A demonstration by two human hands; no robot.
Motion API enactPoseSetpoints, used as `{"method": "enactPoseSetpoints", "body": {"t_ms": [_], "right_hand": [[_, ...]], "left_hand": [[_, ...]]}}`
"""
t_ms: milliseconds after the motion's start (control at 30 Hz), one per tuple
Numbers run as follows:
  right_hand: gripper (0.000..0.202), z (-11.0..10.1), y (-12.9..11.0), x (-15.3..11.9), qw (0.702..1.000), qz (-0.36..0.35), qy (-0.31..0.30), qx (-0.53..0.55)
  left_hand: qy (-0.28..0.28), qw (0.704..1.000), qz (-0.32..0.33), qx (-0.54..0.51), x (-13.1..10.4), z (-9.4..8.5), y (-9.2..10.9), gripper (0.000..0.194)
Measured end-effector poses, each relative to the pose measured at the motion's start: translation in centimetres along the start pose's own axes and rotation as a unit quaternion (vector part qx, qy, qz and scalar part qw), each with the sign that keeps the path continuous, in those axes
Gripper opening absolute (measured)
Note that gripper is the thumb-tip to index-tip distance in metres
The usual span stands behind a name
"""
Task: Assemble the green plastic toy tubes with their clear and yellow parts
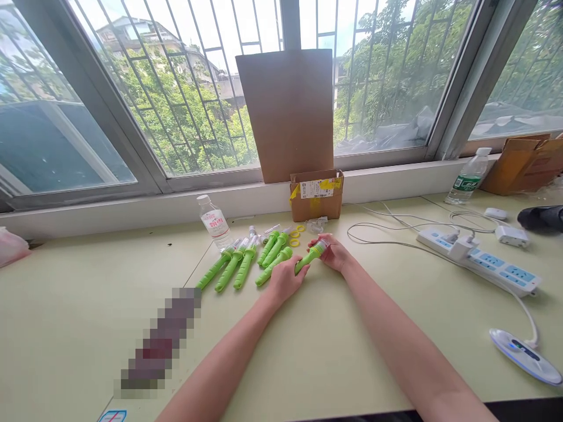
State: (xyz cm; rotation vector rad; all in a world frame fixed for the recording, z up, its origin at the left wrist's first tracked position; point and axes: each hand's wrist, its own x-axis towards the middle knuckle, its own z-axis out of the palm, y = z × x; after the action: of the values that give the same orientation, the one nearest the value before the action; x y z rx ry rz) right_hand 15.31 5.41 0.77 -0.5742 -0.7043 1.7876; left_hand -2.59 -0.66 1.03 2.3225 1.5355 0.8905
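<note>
My left hand is wrapped round the lower part of a green handle, which tilts up to the right. At its upper end, my right hand pinches the clear top piece. Just left of my hands lies another green handle, with two more behind it. Further left, several green handles with clear tops, among them one nearest my hands, lie side by side. Yellow rings and clear plastic pieces rest beyond my hands.
A small cardboard box stands by the window ledge, a water bottle left of it. To the right are a power strip, cables, another bottle and a white device. A pixelated area covers the left front.
</note>
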Motion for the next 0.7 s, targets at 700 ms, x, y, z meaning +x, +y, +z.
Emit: {"method": "enactPoseSetpoints", "body": {"t_ms": [700], "right_hand": [[0.034, -0.4, -0.3, 0.2, 0.995, -0.017, 0.032, 0.095]], "left_hand": [[-0.029, 0.998, -0.008, -0.06, -0.1, -0.1, 0.4, 0.034]]}}
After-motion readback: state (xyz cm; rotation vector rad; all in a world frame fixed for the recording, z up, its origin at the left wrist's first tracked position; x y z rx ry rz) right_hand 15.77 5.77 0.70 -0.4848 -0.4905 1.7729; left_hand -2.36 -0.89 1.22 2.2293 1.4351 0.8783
